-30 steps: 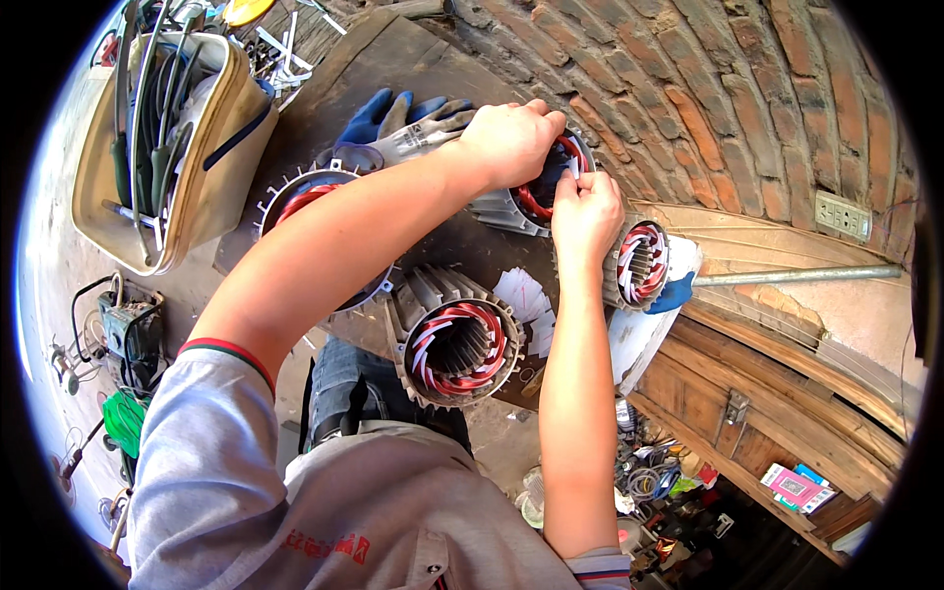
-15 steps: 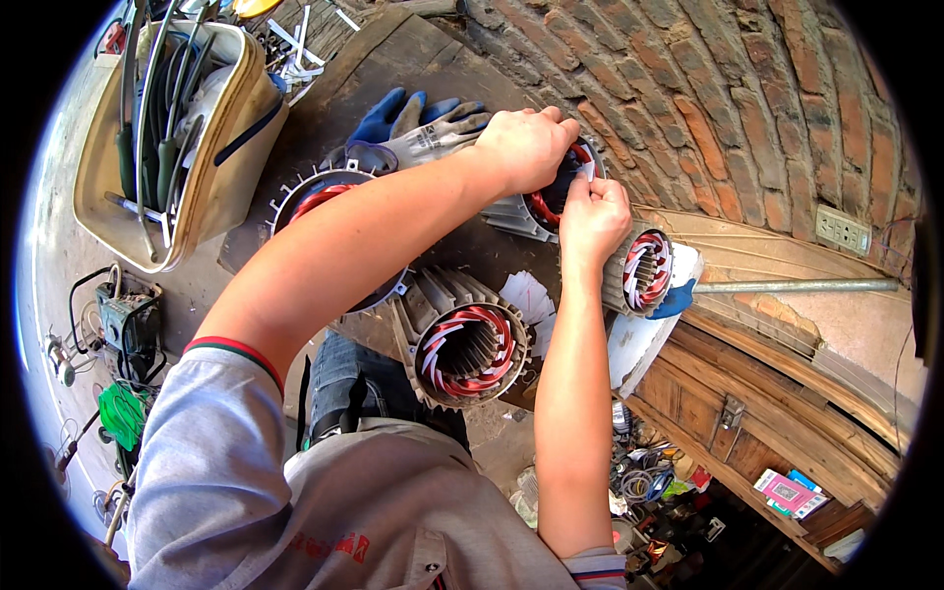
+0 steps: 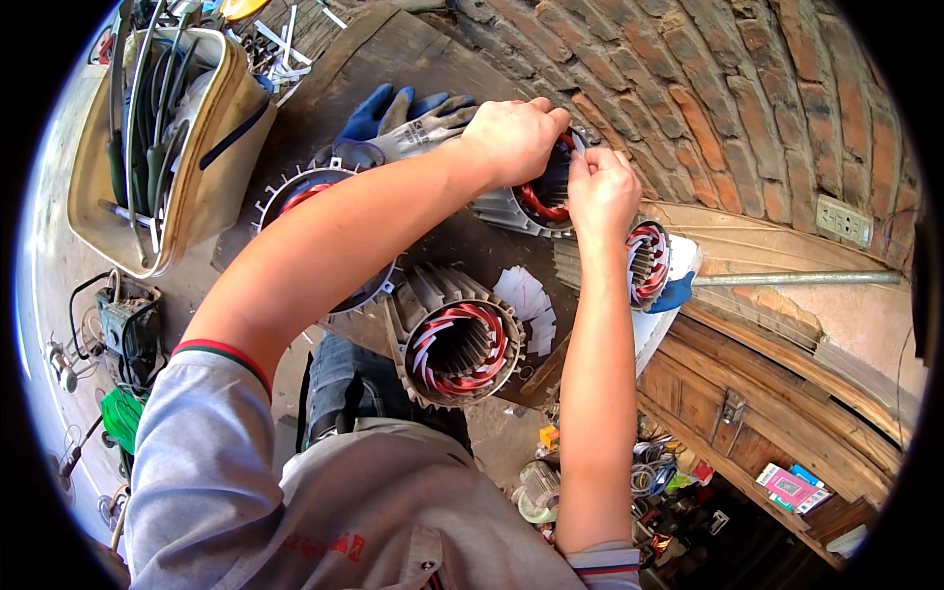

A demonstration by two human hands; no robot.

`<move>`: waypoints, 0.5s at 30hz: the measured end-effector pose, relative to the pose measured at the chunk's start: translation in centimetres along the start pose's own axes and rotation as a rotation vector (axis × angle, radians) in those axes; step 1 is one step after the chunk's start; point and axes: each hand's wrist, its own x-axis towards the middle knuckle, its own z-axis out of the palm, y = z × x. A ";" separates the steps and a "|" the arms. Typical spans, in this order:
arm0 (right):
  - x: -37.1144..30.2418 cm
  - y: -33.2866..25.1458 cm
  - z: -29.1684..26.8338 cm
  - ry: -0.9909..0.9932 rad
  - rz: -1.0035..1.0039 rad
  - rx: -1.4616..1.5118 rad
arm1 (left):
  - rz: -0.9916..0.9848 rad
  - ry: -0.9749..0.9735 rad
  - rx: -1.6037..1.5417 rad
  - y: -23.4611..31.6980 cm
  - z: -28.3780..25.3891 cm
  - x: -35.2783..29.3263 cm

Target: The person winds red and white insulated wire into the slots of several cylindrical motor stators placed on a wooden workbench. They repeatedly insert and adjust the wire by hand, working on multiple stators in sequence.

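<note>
At the far side of the bench, a finned motor stator (image 3: 501, 208) with red windings lies on its side, opening toward me. My left hand (image 3: 516, 138) is closed over its upper rim; its fingertips are hidden. My right hand (image 3: 605, 192) pinches at the right edge of the opening, where a thin white paper strip (image 3: 578, 147) shows by the fingertips. Nearer me is another stator (image 3: 447, 295) with red windings and white paper strips around its bore. A smaller stator (image 3: 649, 265) rests to the right. My left forearm partly covers a larger stator (image 3: 280, 192).
Grey-and-blue work gloves (image 3: 418, 128) lie behind my left forearm. Cut white paper pieces (image 3: 526, 295) sit beside the nearer stator. A cream bucket (image 3: 221, 197) of tools stands at left. A brick wall (image 3: 669, 108) bounds the far right, with a metal pipe (image 3: 796, 279) below it.
My right hand has risen slightly and turned at the stator's opening; less of the white strip shows. My left hand stays on the rim. The whole view has shifted a little.
</note>
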 end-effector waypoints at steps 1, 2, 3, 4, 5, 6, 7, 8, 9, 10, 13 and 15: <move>0.4 -0.1 -0.3 -0.037 -0.032 -0.024 | 0.001 0.002 0.012 0.0 0.1 0.0; 0.8 -0.2 -0.7 -0.091 -0.059 -0.072 | 0.002 0.005 0.024 -0.1 0.2 0.1; 1.2 -0.4 -1.1 -0.121 -0.076 -0.061 | 0.002 0.007 0.037 0.0 0.2 0.1; 1.6 -0.5 -1.4 -0.151 -0.095 -0.050 | 0.001 0.006 0.065 0.0 0.3 0.1; 1.9 -0.2 -1.4 -0.181 -0.114 -0.039 | 0.004 0.010 0.074 -0.2 0.4 0.2; 2.2 0.3 -1.5 -0.196 -0.141 0.011 | 0.008 0.016 0.083 -0.3 0.4 0.2; 2.1 0.5 -1.6 -0.219 -0.114 0.091 | 0.011 0.023 0.093 -0.3 0.5 0.2; 2.0 0.6 -2.0 -0.243 -0.088 0.171 | 0.007 0.021 0.115 -0.3 0.7 0.2; 1.8 0.8 -2.1 -0.268 -0.060 0.253 | 0.012 0.014 0.162 0.0 0.4 0.0; 1.7 1.7 -1.5 -0.225 -0.110 0.307 | 0.017 0.007 0.208 0.3 0.2 0.0; 2.4 2.2 -1.4 -0.106 -0.363 0.248 | -0.021 -0.017 0.261 1.1 -0.1 0.0; 3.0 2.3 -1.1 -0.109 -0.443 0.216 | -0.025 -0.008 0.246 1.1 -0.3 -0.1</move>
